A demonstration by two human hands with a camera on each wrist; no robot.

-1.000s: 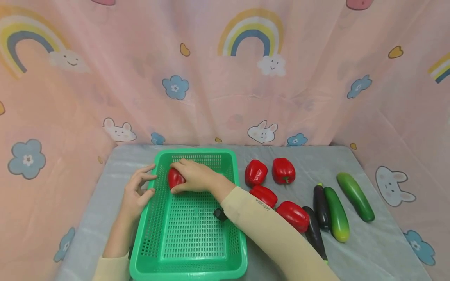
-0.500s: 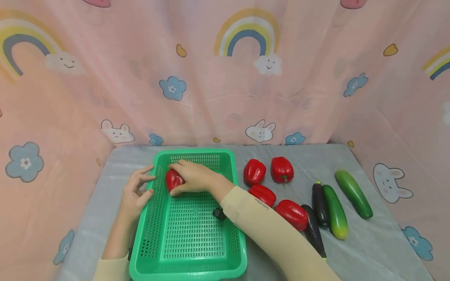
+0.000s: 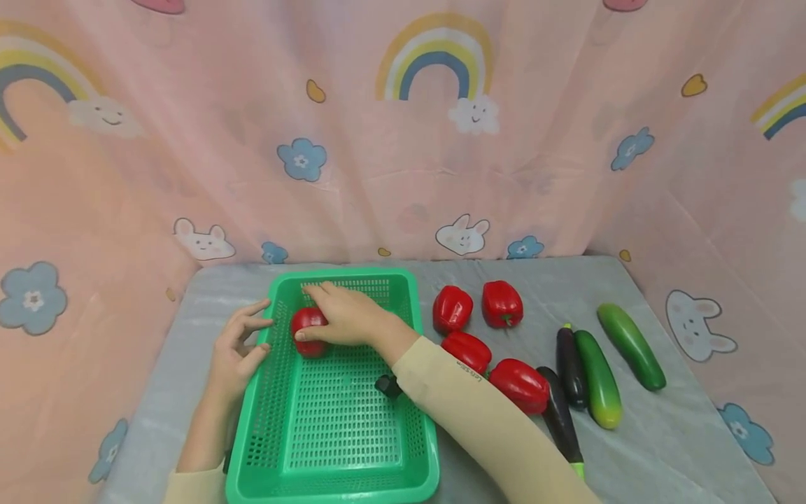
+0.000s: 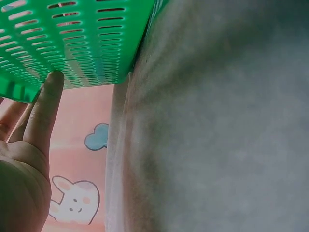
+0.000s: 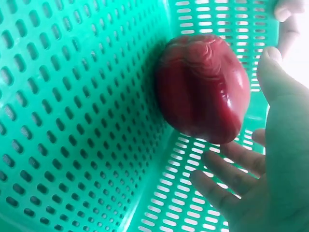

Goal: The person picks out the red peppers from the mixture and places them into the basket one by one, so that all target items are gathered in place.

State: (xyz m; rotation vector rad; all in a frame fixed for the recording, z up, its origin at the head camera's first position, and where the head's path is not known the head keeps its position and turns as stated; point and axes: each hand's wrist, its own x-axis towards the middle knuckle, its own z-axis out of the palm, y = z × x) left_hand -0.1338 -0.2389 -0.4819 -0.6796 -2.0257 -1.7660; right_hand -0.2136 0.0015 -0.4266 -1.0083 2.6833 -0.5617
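In the head view, a red bell pepper sits inside a green plastic basket, near its far left corner. My right hand is just over the pepper, thumb near its front side and fingers beyond it. Seen from the right wrist, the fingers are spread below the pepper, with a gap between it and the thumb. My left hand is at the basket's left rim. One finger touches the slotted outer wall in the left wrist view.
Several red bell peppers lie on the grey cloth right of the basket. Beyond them are two eggplants and two green cucumber-like vegetables. A pink patterned curtain hangs behind and at both sides.
My right hand's fingers have loosened and spread away from the pepper, which stays in the basket's far left corner. The left hand keeps its place at the rim. The head view has shifted slightly.
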